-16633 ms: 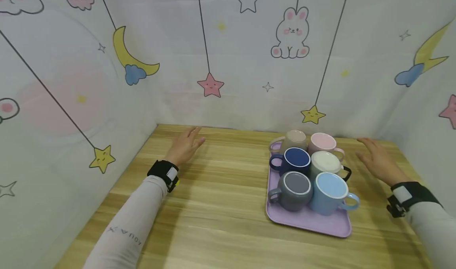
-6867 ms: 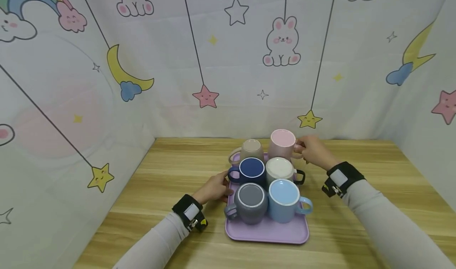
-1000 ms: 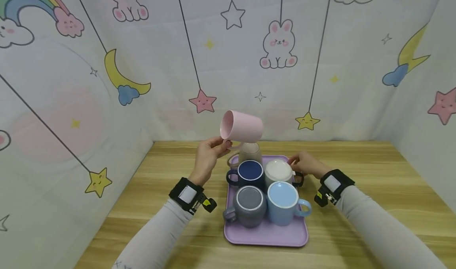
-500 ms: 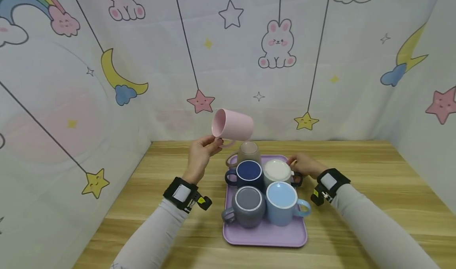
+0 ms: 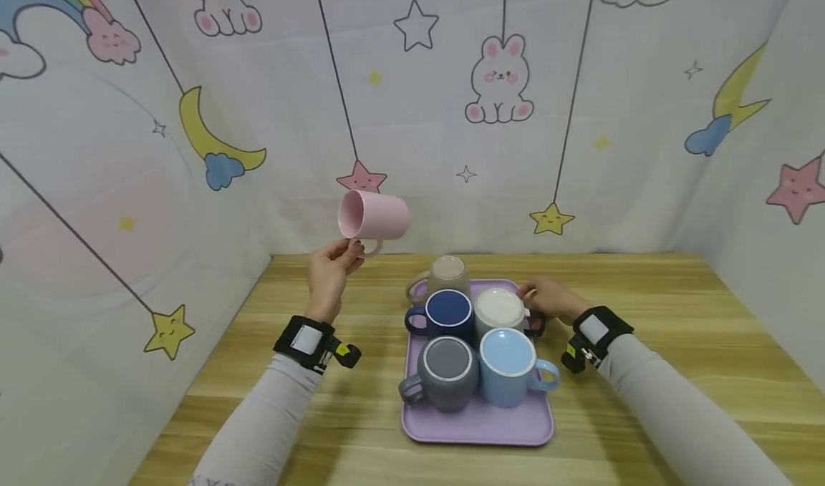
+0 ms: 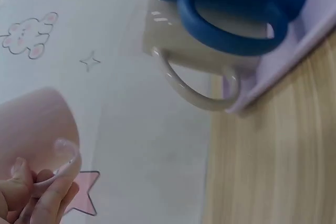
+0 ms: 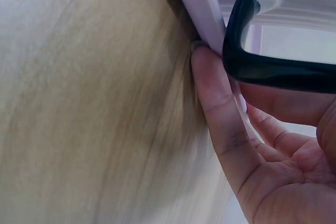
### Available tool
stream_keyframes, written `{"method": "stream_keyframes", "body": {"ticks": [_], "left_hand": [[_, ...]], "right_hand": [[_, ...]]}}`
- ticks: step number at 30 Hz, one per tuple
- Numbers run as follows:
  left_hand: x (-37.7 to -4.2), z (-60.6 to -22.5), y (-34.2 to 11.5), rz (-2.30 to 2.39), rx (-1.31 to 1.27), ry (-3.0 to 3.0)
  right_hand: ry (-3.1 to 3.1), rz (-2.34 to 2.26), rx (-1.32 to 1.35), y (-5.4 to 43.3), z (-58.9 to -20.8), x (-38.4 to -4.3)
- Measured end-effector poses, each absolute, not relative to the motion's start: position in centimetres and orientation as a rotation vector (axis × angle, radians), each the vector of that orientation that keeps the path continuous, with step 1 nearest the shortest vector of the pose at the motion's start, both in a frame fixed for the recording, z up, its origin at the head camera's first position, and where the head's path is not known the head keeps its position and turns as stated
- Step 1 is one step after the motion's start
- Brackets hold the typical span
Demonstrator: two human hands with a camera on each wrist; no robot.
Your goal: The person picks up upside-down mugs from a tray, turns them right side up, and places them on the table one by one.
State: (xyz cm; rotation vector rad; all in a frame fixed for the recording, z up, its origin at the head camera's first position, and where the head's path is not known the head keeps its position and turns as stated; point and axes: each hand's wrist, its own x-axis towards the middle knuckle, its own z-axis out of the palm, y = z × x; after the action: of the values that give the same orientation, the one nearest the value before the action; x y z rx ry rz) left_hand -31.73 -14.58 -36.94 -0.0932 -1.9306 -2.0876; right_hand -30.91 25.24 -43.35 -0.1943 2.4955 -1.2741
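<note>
My left hand (image 5: pixel 327 280) pinches the handle of a pink mug (image 5: pixel 385 216), raised above the back left of the table. The mug lies tipped sideways, its mouth facing left; in the left wrist view, thumb and fingers close on the handle of the pink mug (image 6: pixel 39 124). On the right, my right hand (image 5: pixel 551 300) grips the rim of a lilac tray (image 5: pixel 480 429), beside a white mug (image 5: pixel 500 308) with a black handle (image 7: pixel 283 72). In the right wrist view the thumb presses the outside of the tray's rim (image 7: pixel 197 3), fingers on its other side.
Upside down on the tray stand a beige mug (image 5: pixel 447 275), a navy mug (image 5: pixel 449 313), a grey mug (image 5: pixel 449 375) and a light blue mug (image 5: pixel 508 368). The wooden table (image 5: pixel 644 328) meets a cartoon-printed cloth wall (image 5: pixel 425 114) at the back and sides.
My left hand has carried the pink mug left, away from above the beige mug. My right hand stays at the tray's rim. Longer ago, the pink mug stood upside down on the tray.
</note>
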Motion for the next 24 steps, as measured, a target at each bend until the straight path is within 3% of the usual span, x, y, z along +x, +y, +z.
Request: {"method": "stream_keyframes", "body": {"ticks": [24], "left_hand": [[-34.7, -41.4, -18.2, -1.759, 0.288, -1.882]], "right_hand": [[2.468, -1.312, -0.17, 25.2, -43.5, -30.9]]}}
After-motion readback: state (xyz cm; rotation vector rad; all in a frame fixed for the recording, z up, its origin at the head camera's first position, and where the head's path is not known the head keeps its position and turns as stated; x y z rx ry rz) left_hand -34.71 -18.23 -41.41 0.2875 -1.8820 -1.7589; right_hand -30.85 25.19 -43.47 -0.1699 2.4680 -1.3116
